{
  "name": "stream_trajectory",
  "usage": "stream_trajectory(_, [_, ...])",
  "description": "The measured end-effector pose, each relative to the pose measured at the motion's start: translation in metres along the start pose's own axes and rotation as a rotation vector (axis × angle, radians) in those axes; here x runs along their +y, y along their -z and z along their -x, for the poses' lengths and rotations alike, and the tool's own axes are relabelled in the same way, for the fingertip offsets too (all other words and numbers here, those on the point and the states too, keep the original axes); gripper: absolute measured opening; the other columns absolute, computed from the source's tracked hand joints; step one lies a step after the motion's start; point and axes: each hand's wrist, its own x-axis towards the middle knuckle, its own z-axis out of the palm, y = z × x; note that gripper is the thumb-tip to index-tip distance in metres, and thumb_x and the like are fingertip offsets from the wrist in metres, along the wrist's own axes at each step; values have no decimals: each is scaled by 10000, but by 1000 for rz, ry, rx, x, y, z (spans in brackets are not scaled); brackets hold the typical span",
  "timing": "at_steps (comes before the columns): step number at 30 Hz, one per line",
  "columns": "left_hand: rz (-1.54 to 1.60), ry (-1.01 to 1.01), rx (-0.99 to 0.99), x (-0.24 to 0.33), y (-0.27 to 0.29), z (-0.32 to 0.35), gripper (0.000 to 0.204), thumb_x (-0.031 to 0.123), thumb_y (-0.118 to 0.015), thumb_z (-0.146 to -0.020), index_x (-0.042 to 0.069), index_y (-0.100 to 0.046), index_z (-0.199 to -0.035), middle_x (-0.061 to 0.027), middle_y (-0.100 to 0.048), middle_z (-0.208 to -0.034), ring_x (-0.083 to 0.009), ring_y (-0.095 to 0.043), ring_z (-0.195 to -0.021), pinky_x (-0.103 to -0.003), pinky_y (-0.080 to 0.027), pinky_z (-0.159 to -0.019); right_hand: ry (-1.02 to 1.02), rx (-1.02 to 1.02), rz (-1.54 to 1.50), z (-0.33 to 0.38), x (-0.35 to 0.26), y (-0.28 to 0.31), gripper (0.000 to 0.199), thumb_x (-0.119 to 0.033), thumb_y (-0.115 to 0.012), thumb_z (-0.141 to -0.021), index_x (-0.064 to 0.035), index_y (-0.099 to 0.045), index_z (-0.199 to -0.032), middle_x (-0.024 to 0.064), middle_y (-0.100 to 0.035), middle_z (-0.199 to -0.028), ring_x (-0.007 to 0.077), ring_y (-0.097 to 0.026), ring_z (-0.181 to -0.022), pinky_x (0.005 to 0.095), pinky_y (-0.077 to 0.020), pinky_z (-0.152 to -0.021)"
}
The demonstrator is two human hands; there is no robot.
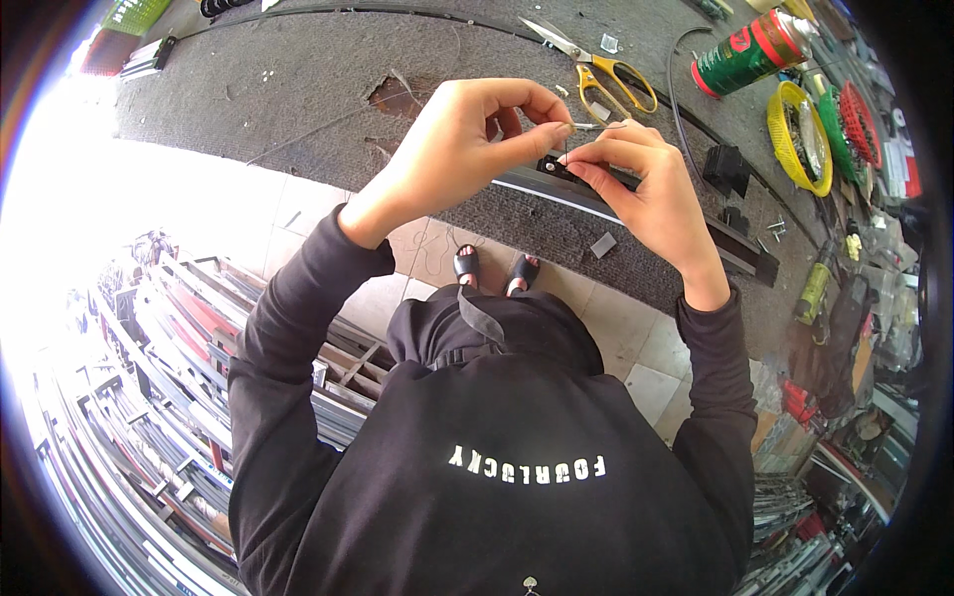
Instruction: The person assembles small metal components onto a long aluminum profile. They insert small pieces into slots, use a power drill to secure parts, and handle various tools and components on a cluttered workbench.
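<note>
My left hand (457, 149) is raised over a grey carpeted bench (298, 99), its thumb and forefinger pinching a thin metal pin (594, 126). My right hand (651, 194) meets it fingertip to fingertip and grips a small black part (555, 167). That part sits on the end of a long dark-and-silver profile bar (542, 189). The bar runs right under my right hand to its far end (745, 256). My fingers hide how the pin meets the part.
Yellow-handled scissors (608, 77) and a green-and-red spray can (750, 50) lie on the bench beyond my hands. A yellow basket (785, 139) and black blocks (725, 169) sit at right. Stacked metal profiles (149, 397) fill the lower left. Sandalled feet (492, 268) stand on tiles.
</note>
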Motion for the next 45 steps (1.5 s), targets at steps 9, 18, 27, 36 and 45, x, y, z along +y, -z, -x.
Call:
stream_trajectory(9, [-25,-48,36,1,-3,-3,188,189,-743,-944,28,-747,-1043,67,-643,-808,9,-476,-670,-183,-385,-596,86,-27,184,-1,-1,2,120,-88,-810,-811,-75,-769,-923,39,-638,-880,259,-610,-864,369,-475,-853])
stream_trajectory(18, [-36,-54,23,3,-7,0,172,155,-730,-951,15,-737,-1050,49,-666,-827,8,-510,-692,-177,-415,-609,44,10,93,-4,-3,-3,125,-96,-809,-789,-90,-766,-906,23,-609,-871,234,-595,-850,361,-469,-853])
stream_trajectory(27, [100,17,144,0,-26,3,172,124,-705,-974,-21,-719,-1066,35,-688,-851,0,-578,-754,-176,-467,-665,162,-93,367,-6,-4,0,44,-118,-773,-815,-97,-761,-852,-10,-616,-830,199,-608,-855,353,-396,-879])
stream_trajectory(36, [-121,-230,153,-6,-14,-12,201,196,-720,-974,59,-665,-1110,-45,-703,-928,-111,-644,-828,-291,-521,-749,-245,-60,-219,-7,-4,7,65,-58,-766,-876,-3,-765,-911,40,-686,-886,154,-651,-881,318,-485,-835])
stream_trajectory(45, [-640,-687,255,-20,-21,-6,178,157,-770,-839,124,-678,-988,-21,-644,-1010,-195,-670,-887,-355,-548,-778,-317,228,-611,-10,-5,1,87,-69,-718,-961,17,-720,-946,19,-745,-844,33,-639,-756,207,-502,-688])
